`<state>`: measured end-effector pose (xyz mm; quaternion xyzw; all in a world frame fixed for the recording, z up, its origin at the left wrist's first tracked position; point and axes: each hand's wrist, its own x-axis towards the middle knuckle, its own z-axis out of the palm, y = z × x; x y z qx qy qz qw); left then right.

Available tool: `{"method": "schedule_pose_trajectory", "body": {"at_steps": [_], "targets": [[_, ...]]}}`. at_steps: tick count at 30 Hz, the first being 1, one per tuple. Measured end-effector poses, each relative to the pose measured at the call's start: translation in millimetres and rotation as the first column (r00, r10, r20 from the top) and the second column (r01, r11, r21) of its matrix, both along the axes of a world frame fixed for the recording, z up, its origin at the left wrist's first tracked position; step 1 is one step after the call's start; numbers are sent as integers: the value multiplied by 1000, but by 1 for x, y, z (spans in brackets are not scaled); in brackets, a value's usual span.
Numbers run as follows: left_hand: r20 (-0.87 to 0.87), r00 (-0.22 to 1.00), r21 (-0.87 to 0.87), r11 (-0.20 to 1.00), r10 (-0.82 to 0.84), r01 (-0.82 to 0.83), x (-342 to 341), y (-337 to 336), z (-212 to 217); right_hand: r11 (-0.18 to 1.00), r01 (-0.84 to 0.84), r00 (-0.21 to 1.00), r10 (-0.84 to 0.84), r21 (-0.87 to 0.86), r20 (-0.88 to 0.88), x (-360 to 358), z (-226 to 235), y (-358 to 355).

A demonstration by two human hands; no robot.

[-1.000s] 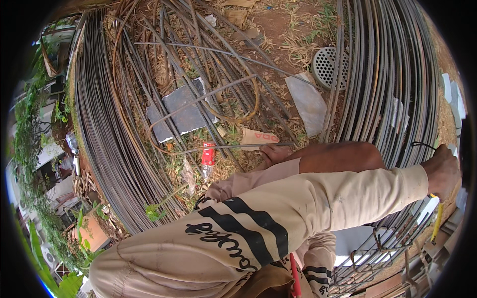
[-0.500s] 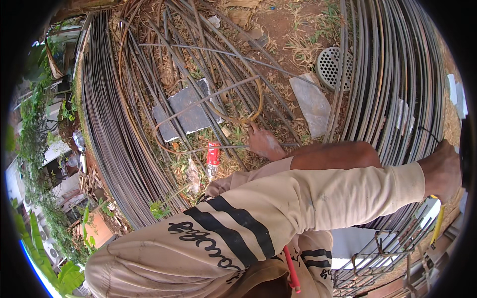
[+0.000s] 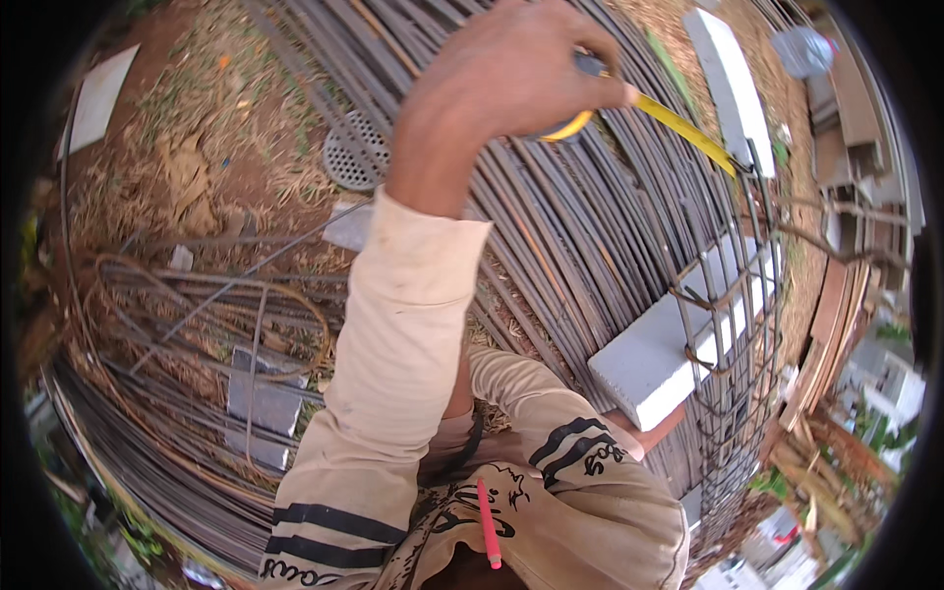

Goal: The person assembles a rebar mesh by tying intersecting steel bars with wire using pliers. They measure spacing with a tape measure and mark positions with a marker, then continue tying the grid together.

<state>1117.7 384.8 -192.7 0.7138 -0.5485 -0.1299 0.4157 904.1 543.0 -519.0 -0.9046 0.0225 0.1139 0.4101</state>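
Note:
My left hand (image 3: 511, 64) reaches out at the top middle, its fingers wrapped round a yellow and black tape measure (image 3: 568, 128). From the case a yellow blade (image 3: 685, 135) stretches to the right, its far end by a cage of tied steel bars (image 3: 713, 334). Below the hand lies a broad bed of long steel rods (image 3: 580, 216). My right sleeve (image 3: 521, 388) bends in toward the middle; the right hand is hidden. A pink pen (image 3: 489, 526) hangs at my chest.
White blocks lie at the right, one (image 3: 649, 364) under the cage and another (image 3: 733, 88) beyond it. A round perforated grate (image 3: 349, 152) sits left of the rods. Looped bars (image 3: 216, 315) and a grey slab (image 3: 264, 403) lie at left. A clear plastic container (image 3: 804, 51) stands top right.
The view has swung to the right. My left hand, earlier at the right edge with the tape measure, now shows at the top middle, with the tape blade clearly drawn out.

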Motion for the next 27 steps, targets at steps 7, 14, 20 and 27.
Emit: {"method": "schedule_pose_trajectory", "body": {"at_steps": [7,14,20,27], "targets": [[-61,996,175,981,-71,81,-8,-7,12,998,56,998,-57,33,10,9,3,5],[-173,981,155,982,-84,112,-14,-4,12,994,82,996,-84,68,21,2,5,6],[-126,988,116,987,-93,108,-14,-16,9,990,100,994,-103,97,27,-14,12,-7],[-159,984,156,983,-77,102,-1,-29,-2,952,238,959,-261,194,107,-65,44,-50]]}}
